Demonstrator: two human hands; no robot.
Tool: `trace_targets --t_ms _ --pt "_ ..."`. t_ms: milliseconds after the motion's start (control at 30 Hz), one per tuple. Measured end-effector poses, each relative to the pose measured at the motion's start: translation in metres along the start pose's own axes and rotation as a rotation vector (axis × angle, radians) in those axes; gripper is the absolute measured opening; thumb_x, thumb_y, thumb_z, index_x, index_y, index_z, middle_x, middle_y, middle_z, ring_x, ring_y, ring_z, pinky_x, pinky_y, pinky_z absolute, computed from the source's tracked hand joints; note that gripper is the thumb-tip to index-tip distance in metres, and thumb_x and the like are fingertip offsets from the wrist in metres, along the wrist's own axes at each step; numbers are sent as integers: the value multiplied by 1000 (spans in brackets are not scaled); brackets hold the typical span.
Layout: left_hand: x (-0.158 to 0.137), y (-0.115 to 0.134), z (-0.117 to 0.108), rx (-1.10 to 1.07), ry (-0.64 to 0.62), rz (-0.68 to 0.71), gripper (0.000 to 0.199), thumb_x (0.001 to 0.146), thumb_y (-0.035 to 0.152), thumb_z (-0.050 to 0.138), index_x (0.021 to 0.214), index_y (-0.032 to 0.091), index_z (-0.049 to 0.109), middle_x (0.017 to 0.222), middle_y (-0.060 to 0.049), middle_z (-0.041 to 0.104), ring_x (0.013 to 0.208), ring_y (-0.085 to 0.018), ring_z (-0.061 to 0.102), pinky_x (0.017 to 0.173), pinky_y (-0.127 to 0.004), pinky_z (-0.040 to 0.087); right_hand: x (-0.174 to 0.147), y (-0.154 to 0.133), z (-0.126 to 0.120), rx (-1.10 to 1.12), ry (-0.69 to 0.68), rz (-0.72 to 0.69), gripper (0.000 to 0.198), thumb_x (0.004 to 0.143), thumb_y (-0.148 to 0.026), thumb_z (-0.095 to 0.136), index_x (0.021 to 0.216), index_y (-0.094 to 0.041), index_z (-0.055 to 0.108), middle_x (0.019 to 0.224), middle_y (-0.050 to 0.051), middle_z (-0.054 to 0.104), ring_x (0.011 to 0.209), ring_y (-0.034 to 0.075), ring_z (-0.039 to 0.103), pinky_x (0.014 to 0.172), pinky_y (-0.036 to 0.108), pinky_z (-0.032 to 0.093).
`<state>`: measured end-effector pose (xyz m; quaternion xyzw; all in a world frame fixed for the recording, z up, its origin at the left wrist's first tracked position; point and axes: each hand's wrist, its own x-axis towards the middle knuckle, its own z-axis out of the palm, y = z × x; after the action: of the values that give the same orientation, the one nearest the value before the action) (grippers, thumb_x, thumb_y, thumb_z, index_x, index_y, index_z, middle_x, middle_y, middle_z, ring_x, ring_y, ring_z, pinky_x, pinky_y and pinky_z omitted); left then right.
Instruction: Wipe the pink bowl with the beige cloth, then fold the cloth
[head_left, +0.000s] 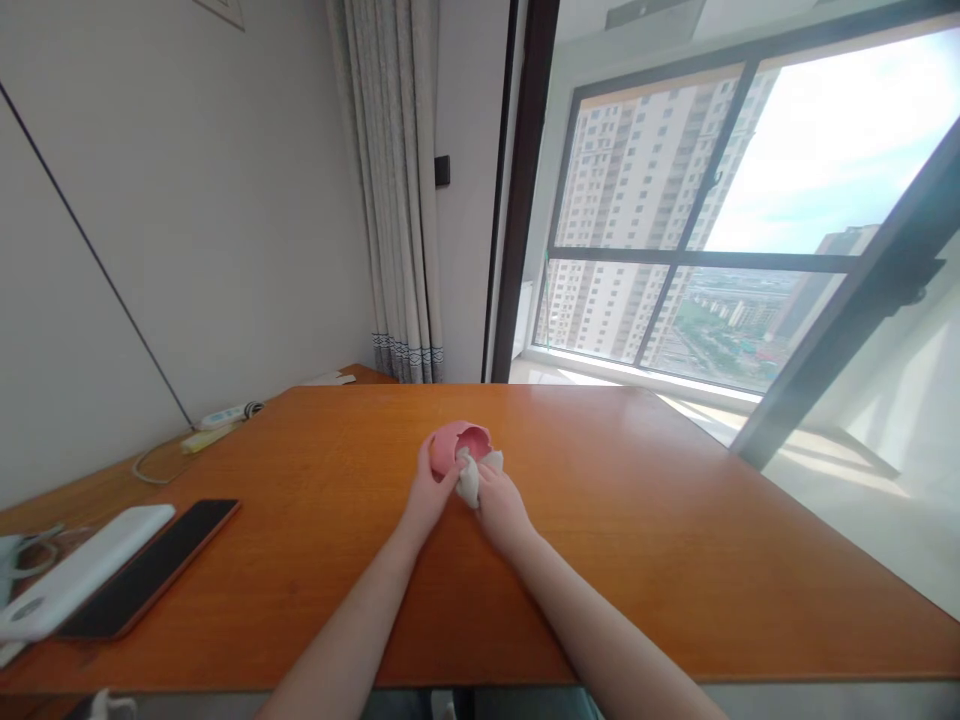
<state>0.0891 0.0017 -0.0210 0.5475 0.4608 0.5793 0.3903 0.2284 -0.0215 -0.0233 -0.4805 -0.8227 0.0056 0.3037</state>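
You sit at an orange-brown wooden table (675, 520) set against a plain pale wall (225, 200), with a patterned grey curtain (397, 190) hanging in the corner ahead of you. To your right, a large dark-framed window (712, 220) shows high-rise blocks and a bright sky. Daylight falls across the pale floor (862, 500) beside the table.

two bare forearms, no sleeves in view up to the lower edge of the frame. no watch, bracelet or band on either wrist. no gloves on left hand (431, 490) or right hand (501, 503). no rings visible on the fingers (452, 470), though too small to tell for sure. nails hidden or too small to make out.
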Motion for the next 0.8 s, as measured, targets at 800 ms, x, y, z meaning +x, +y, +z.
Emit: trace_targets --t_ms 800 --pt "-22 20 21 -475 -117 -125 62 73 41 65 127 24 40 125 -9 56 112 -22 56 94 -36 46 -3 1 -5 -20 220 -100 25 86 -15 45 104 -18 62 91 8 61 89 21 53 79 36 43"
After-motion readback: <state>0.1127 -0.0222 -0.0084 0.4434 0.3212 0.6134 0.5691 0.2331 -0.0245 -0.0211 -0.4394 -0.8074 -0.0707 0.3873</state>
